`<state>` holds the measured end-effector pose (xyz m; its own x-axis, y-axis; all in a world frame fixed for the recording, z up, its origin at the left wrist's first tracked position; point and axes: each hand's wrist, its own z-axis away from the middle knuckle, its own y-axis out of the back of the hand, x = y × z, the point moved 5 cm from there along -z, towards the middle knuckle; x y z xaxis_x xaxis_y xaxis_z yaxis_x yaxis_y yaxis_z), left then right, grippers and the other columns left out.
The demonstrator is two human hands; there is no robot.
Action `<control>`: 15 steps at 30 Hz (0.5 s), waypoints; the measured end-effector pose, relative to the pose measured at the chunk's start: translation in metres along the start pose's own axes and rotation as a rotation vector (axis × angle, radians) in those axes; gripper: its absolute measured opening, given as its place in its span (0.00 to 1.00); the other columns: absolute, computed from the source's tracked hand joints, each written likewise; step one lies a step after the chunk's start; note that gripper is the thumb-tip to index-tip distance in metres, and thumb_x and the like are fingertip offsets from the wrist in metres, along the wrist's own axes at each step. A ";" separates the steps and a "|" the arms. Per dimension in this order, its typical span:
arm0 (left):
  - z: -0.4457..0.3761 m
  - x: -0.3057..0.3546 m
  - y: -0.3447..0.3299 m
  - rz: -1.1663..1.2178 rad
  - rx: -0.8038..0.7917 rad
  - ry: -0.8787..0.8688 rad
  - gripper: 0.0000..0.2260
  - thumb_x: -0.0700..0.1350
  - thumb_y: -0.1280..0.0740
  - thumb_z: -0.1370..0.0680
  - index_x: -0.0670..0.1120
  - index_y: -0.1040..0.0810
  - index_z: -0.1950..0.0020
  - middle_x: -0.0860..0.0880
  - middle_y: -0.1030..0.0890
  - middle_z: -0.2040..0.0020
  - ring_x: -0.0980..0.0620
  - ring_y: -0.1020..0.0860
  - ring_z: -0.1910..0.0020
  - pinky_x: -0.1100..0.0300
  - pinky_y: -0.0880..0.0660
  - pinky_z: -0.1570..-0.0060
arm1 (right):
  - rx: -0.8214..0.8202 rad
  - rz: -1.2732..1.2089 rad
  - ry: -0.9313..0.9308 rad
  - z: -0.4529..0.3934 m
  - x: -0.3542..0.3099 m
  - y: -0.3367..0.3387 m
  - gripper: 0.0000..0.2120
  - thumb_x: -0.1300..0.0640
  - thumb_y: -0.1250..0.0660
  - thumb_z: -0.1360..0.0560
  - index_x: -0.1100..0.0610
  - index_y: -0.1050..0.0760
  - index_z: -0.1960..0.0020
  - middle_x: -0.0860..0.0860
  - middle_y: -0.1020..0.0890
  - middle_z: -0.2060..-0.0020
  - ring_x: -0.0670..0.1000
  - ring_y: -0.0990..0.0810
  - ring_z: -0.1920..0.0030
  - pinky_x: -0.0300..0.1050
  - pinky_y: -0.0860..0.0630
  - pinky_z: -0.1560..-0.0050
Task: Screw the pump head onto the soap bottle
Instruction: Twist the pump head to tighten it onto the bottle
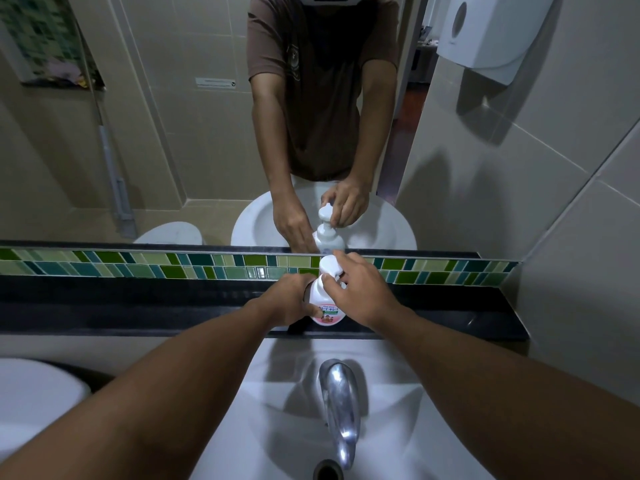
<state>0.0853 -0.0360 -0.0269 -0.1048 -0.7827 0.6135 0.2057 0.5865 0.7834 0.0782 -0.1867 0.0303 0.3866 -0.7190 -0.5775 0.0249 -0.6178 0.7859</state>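
A white soap bottle (323,308) with a pink label stands upright on the black ledge (138,306) behind the sink. My left hand (291,301) wraps around the bottle's left side. The white pump head (329,266) sits on top of the bottle. My right hand (360,292) comes over from the right, its fingers closed around the pump's collar just below the head. The joint between collar and bottle neck is hidden by my fingers. The mirror above repeats both hands and the bottle.
A chrome tap (341,396) rises from the white sink (284,375) directly below my arms. A green tile strip (173,268) and mirror (173,133) back the ledge. A white paper dispenser (485,32) hangs on the right wall. Another basin (31,403) is at the left.
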 end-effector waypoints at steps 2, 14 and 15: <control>-0.002 -0.001 -0.001 -0.001 0.001 -0.003 0.25 0.46 0.18 0.32 0.46 0.20 0.37 0.49 0.16 0.48 0.48 0.19 0.51 0.56 0.25 0.50 | 0.004 -0.012 0.006 0.001 0.000 0.000 0.24 0.49 0.34 0.22 0.58 0.28 0.28 0.57 0.22 0.44 0.57 0.22 0.44 0.49 0.26 0.43; 0.001 -0.001 -0.004 -0.025 0.019 0.026 0.25 0.46 0.18 0.32 0.46 0.21 0.37 0.45 0.16 0.43 0.46 0.19 0.48 0.51 0.22 0.45 | -0.043 0.009 0.005 0.003 0.003 0.002 0.36 0.51 0.29 0.23 0.60 0.38 0.21 0.57 0.24 0.34 0.56 0.25 0.36 0.48 0.29 0.34; 0.001 0.000 -0.005 -0.036 0.019 0.025 0.25 0.47 0.18 0.31 0.46 0.22 0.37 0.45 0.16 0.43 0.46 0.20 0.47 0.51 0.23 0.45 | -0.047 0.010 -0.003 0.004 0.004 0.001 0.36 0.52 0.29 0.24 0.59 0.40 0.20 0.57 0.24 0.35 0.56 0.24 0.37 0.49 0.28 0.36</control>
<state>0.0833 -0.0386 -0.0305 -0.0875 -0.8082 0.5824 0.1841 0.5614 0.8068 0.0764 -0.1913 0.0280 0.3845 -0.7258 -0.5704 0.0646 -0.5953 0.8009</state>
